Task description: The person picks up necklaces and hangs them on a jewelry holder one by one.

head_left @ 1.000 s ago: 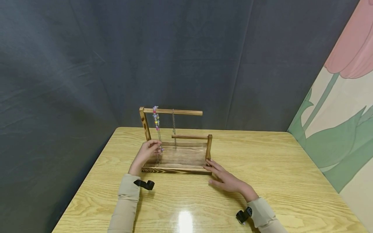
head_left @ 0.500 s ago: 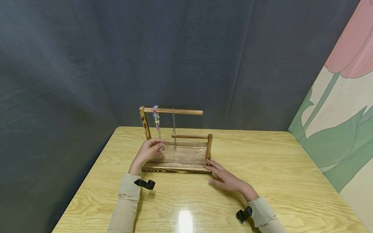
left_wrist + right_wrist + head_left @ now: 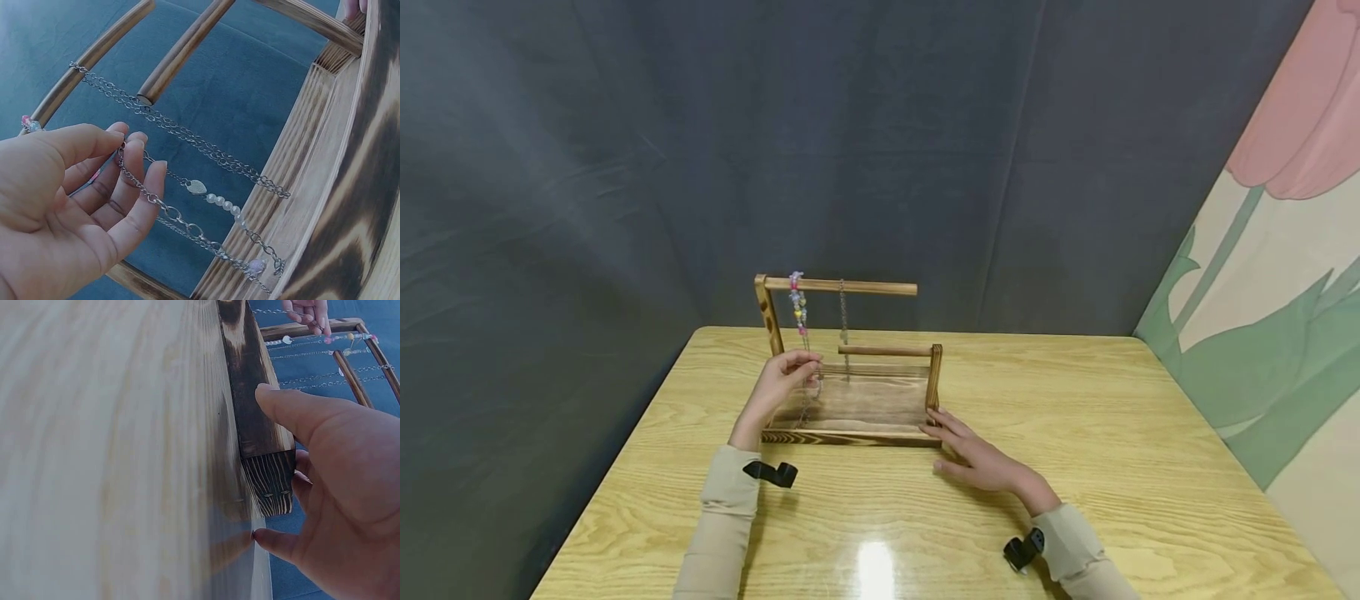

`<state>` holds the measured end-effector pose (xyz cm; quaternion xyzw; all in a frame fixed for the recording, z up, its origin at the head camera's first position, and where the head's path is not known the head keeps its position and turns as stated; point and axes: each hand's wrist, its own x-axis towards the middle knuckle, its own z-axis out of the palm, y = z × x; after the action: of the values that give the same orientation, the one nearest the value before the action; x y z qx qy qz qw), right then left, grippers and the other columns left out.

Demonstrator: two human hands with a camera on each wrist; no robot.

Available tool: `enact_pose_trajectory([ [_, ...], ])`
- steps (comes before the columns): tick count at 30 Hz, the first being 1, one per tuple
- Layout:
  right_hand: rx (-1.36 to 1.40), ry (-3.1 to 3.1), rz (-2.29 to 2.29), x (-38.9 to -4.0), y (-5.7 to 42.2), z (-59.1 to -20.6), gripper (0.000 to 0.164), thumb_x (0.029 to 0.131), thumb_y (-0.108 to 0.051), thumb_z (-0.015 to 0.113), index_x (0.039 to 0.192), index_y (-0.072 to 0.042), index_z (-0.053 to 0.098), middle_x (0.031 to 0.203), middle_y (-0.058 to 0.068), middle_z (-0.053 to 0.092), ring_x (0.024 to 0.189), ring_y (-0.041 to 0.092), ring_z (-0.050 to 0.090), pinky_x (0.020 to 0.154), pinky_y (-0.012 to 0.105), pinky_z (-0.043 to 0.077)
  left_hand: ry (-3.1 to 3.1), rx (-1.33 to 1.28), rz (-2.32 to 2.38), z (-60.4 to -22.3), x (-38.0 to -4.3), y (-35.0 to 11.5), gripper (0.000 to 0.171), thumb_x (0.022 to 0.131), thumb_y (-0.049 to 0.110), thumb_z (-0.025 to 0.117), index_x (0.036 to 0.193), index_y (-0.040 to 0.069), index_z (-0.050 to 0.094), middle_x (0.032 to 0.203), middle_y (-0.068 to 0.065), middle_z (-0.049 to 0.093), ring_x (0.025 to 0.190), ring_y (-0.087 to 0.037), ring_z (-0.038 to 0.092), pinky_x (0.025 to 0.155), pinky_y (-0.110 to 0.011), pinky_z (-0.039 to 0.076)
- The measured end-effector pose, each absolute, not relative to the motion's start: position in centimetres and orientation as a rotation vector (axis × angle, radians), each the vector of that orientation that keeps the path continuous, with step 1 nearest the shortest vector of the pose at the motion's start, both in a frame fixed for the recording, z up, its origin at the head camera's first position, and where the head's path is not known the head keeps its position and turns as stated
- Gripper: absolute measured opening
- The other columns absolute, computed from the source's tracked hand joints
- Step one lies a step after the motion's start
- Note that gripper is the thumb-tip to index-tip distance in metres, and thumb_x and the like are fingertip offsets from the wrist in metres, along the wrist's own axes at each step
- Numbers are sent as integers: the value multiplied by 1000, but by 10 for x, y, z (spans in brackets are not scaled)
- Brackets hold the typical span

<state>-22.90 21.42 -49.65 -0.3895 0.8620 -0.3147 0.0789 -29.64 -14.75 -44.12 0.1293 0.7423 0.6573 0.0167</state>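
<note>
A wooden jewelry stand with two bars and a shallow tray stands before me. My left hand is at its left side, pinching a silver chain necklace between thumb and fingertips in the left wrist view. Close by hang a heart charm and a row of white pearl beads. A necklace with colorful beads loops over the upper bar above that hand. Against the stand's front right corner, my right hand rests with fingers extended, the thumb along the front edge in the right wrist view.
Another silver chain hangs from the middle of the upper bar. The lower bar runs in from the right post. Around the stand lies the wood-grain table, with a dark curtain behind it.
My left hand has risen slightly and shifted a little to the right relative to the stand, still pinching the chain. The right hand stays at the corner.
</note>
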Motion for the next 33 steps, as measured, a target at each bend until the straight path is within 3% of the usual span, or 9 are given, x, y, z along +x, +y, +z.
enact_pose_trajectory([
  [13,-1178,2585,-933,-229,214,-499,60,94,-24,55,146,-7,28,154,17,9,140,39,8,103,59,30,2320,435,2068,-430,-298,-149,33,94,15,54,119,-8,56,116,-31,55,92,-40,59,83,-48,52],
  [17,-1198,2603,-928,-229,214,-498,61,94,-23,55,145,-4,28,153,20,10,139,41,10,101,60,31,2340,462,2065,-425,-299,-148,35,94,15,55,120,-8,55,113,-31,55,88,-36,60,78,-38,55],
  [20,-1201,2605,-931,-229,214,-497,61,94,-23,55,145,-3,28,153,21,11,139,42,10,100,60,32,2365,458,2042,-421,-300,-148,34,95,16,54,120,-7,56,113,-29,56,81,-22,62,72,-25,54],
  [25,-1184,2612,-928,-229,214,-496,61,94,-23,55,145,-4,28,153,20,10,139,40,9,101,59,31,2318,434,2062,-410,-297,-146,32,94,9,53,120,-10,54,117,-30,55,74,-5,60,69,-19,53],
  [28,-1175,2610,-927,-229,214,-497,62,94,-24,55,146,-5,27,154,18,10,140,39,9,102,59,31,2324,440,2057,-401,-292,-144,30,94,5,52,119,-12,54,118,-31,54,76,-9,61,70,-20,53],
  [33,-1171,2603,-924,-228,214,-498,61,95,-25,54,146,-6,27,154,17,9,140,38,9,102,58,31,2375,449,2024,-392,-286,-141,30,95,5,51,119,-12,54,117,-30,54,90,-37,59,78,-31,54],
])
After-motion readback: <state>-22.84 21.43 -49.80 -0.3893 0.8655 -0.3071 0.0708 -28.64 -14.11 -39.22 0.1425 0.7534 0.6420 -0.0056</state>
